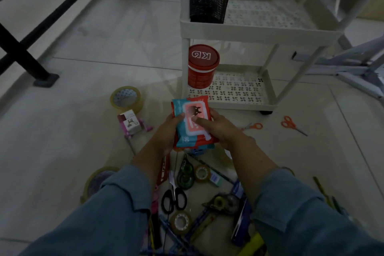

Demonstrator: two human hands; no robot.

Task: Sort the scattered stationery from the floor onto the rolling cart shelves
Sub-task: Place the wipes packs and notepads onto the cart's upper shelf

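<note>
With the left hand (168,130) and right hand (220,129) each gripping a side of the wet-wipes pack (190,117), held over the floor just before the cart's bottom shelf (239,106), it should probably go in flat, clear of the red canister (202,68).

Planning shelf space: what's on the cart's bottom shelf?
A red canister stands on the bottom shelf, left rear. The held wipes pack hides its near-left corner.
</note>
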